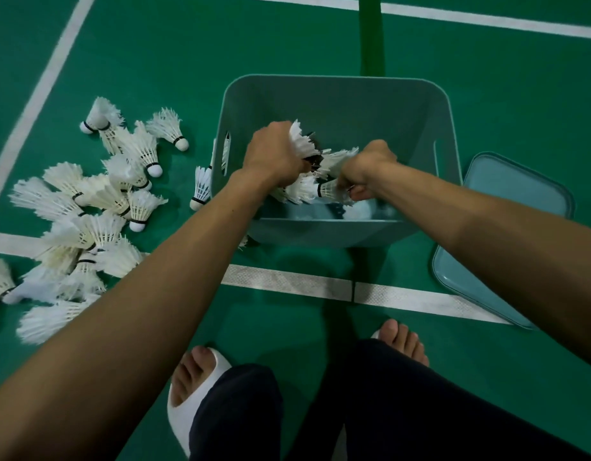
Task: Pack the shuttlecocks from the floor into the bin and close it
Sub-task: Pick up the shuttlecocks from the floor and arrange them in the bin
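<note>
The left hand [274, 154] and right hand [367, 168] are each gripping bunched shuttlecocks [307, 189] over the open bin [320, 232]; squeezing could be crushing them, and releasing too high risks some bouncing out toward the floor pile [88, 211].

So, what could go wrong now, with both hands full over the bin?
1. The left grip and right grip squeeze white feather shuttlecocks over the teal plastic bin; feathers may bend.
2. The loose pile on the green floor lies near the left foot; a step could crush some.
</note>
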A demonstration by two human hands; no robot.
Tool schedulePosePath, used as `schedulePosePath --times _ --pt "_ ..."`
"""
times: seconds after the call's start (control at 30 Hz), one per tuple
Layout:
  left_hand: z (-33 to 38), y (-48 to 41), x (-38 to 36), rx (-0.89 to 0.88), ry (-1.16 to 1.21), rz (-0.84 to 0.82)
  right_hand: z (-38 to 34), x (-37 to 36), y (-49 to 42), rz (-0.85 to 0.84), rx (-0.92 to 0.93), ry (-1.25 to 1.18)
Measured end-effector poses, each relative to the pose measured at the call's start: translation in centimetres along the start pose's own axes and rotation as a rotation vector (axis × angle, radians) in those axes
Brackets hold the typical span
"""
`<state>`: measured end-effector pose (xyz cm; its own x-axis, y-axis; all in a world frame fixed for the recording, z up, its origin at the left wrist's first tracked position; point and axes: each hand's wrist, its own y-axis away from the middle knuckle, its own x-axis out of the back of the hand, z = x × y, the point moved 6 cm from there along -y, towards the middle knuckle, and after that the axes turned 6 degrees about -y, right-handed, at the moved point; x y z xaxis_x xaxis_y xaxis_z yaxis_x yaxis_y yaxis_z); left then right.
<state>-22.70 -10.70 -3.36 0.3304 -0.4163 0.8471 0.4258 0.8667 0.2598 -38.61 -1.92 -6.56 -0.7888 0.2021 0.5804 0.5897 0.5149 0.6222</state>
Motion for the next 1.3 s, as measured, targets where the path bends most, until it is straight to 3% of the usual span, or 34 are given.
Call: schedulePosePath --times 0.2,0.47,0.63,0.8,0.93,1.07,1.2,1.3 --pt "-2.3 -0.2 -1.5 0.208 0.152 -0.125 -0.5 -2.8 -0.6 -0.089 0.015 -0.079" --pt "-3.0 -0.6 -1.6 0.272 0.148 -0.149 -0.6 -3.7 -2.0 -0.141 0.019 -0.08" --pt "-3.0 -0.3 -1.5 0.282 0.127 -0.148 -2.2 -2.4 -1.4 -0.016 0.178 0.125" --pt "-2.1 0.1 0.1 0.264 0.19 -0.114 -3.8 1.1 -0.7 -0.02 0.255 0.182" --pt "0.2 0.5 0.4 0.239 0.456 -0.182 -5.4 3.4 0.9 -0.133 0.501 0.098" --pt "1.4 1.0 -0.7 0.241 0.535 -0.294 -5.5 3.6 3.0 -0.213 0.642 0.268" --pt "1.4 1.3 -1.7 0.205 0.544 -0.338 -3.5 4.1 2.8 -0.175 0.622 0.332" --pt "1.1 1.3 -1.7 0.2 0.523 -0.247 -1.6 5.5 1.2 -0.051 0.5 0.347"
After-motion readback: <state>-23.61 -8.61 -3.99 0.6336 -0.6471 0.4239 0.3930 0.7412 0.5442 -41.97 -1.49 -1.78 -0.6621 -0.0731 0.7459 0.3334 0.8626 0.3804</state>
